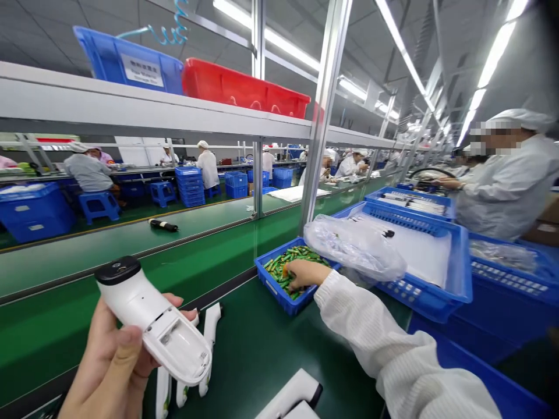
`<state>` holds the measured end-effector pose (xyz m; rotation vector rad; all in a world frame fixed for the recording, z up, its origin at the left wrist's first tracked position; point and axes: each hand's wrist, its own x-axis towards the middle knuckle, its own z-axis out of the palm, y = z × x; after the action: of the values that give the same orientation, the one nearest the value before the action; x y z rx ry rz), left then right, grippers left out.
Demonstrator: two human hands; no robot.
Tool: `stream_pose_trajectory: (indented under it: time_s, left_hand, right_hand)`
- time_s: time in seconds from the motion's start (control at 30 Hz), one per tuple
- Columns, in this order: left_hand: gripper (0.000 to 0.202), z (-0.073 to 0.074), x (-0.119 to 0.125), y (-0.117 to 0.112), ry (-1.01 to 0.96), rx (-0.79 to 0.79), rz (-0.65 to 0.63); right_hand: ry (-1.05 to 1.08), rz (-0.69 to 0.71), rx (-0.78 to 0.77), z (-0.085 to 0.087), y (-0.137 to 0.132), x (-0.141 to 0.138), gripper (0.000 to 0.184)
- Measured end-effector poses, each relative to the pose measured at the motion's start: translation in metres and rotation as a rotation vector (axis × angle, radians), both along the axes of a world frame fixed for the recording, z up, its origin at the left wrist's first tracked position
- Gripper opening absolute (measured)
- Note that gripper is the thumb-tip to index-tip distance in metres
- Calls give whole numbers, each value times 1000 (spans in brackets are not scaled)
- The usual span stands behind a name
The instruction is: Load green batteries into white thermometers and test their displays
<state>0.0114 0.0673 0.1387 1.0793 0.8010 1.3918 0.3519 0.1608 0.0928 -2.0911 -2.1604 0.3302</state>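
My left hand point(117, 355) is closed around a white infrared thermometer point(144, 308) with a black end. Its open battery compartment point(179, 343) faces me, and no battery shows inside. At the centre, my right hand point(305, 274) reaches into a small blue bin point(279, 298) full of green and copper-coloured batteries point(301, 254). The fingers of that hand curl down among the batteries; an orange covering shows at one finger, and the fingertips are partly hidden. More white thermometer bodies point(211, 326) lie behind my left hand, and another white body point(293, 396) lies at the front edge.
Right of the bin stands a large blue basket point(458, 273), a clear plastic bag point(353, 244) over its near side. A metal post point(321, 116) rises behind the bin. Across the green belt point(192, 247) lies a black-and-white screwdriver-like tool point(163, 225). A co-worker point(510, 180) stands at right.
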Motion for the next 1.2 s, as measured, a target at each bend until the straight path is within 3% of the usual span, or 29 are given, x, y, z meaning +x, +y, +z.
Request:
stream_pose_trajectory:
  time_s: [0.1,0.27,0.5,0.63,0.77,0.9,1.03,1.2]
  left_hand:
    - [45,8,-1,-2,10,-10,114]
    - [62,18,-2,-4,-18,124,89]
    - [61,17,-1,-7,-31,148,76]
    - [64,17,-1,-8,-42,144,65]
    - [69,16,0,-7,-51,136,41]
    - [71,13,3,-8,-22,113,39]
    - [73,8,8,-10,-21,97,31]
    - [73,8,13,-14,-6,28,62]
  right_hand:
    - [-46,95,-76,-10,2,-9,23]
    - [1,201,-21,-9,4,-8,14]
    - [112,125,118,-9,8,-25,22]
    - [319,140,212,24,-12,-56,25]
    - [960,349,296,69,-55,-102,25]
    - [1181,515,333,80,-87,-142,18]
    - [1010,521,511,69,-96,-162,11]
    - [662,669,823,63,-95,-171,7]
